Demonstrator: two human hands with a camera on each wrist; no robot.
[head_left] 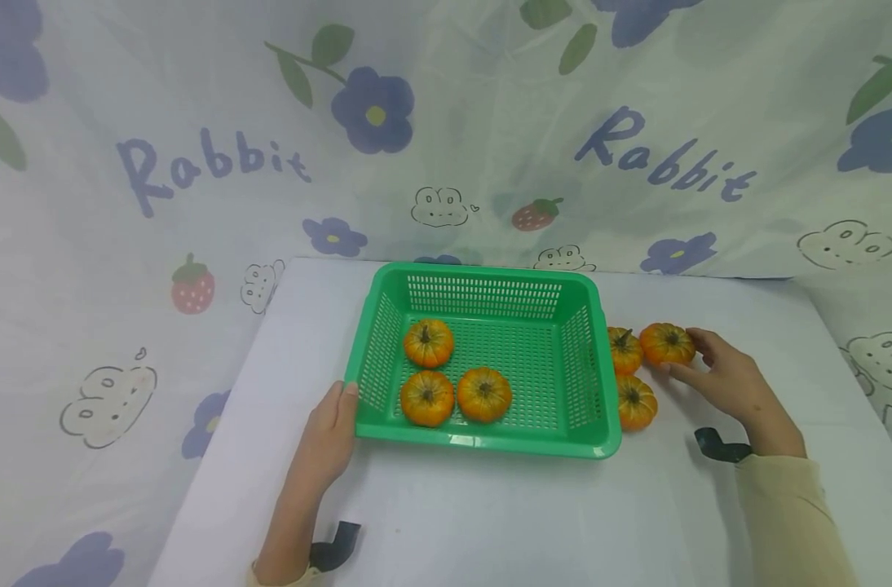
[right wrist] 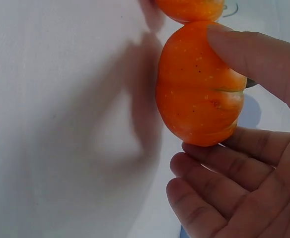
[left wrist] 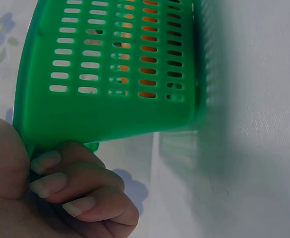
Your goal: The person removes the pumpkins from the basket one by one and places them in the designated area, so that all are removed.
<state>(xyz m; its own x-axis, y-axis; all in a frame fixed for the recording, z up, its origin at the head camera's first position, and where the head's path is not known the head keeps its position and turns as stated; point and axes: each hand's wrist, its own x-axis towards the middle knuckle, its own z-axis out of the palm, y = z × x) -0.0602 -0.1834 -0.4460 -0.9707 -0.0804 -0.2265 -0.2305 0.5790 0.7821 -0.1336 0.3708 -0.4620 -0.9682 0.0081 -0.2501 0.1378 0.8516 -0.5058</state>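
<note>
A green plastic basket [head_left: 483, 444] with slotted walls holds three small orange pumpkins, one of them a pumpkin [head_left: 484, 395] near its front middle. My left hand [head_left: 332, 436] grips the rim at the basket's left front corner, thumb on top. Its curled fingers [left wrist: 100, 203] show below the rim in the left wrist view. To the right of the basket, my right hand [head_left: 725, 379] holds another pumpkin [right wrist: 199, 89] between the thumb and the fingers. The thumb [right wrist: 254, 54] lies on one side of it and the fingertips touch the opposite side.
Two more pumpkins, a rear one [head_left: 625, 350] and a front one [head_left: 637, 403], sit against the basket's right side, partly hidden by its wall. A white table [head_left: 490, 522] lies under everything. Behind it hangs a patterned cloth [head_left: 446, 98] with flowers and rabbits.
</note>
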